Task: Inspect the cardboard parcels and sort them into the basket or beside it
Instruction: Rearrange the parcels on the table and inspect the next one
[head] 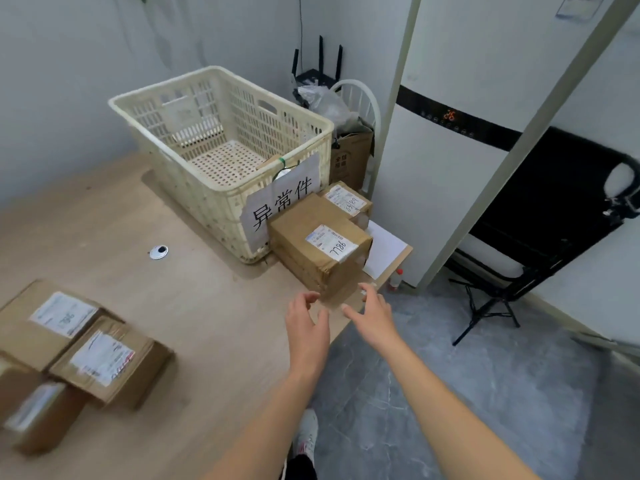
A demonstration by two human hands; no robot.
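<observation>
Two bare hands reach out over the surface (194,306) in the single head view, the left hand (306,329) and the right hand (372,320) side by side, each with fingers (367,294) spread apart and clamped on nothing. Just beyond the fingertips sits the nearest parcel (320,244), a brown carton with a white label and a handwritten number, its near corner almost between the two hands but, as far as can be told, not touched by either. Past it, farther from the fingers, a second labelled parcel (346,200) lies against it, and both rest beside the basket (221,147) — a cream slatted crate with a paper sign (280,206) on its near wall and almost nothing inside. Well off to the left of the left hand, three more parcels (83,351) wait in a loose cluster, blurred at the frame's edge. Judging from this, the step in hand concerns the carton beside the basket — whether placing or picking up cannot be told. The next move likely calls for turning left to the waiting cluster, lifting one and checking its label and tape.
</observation>
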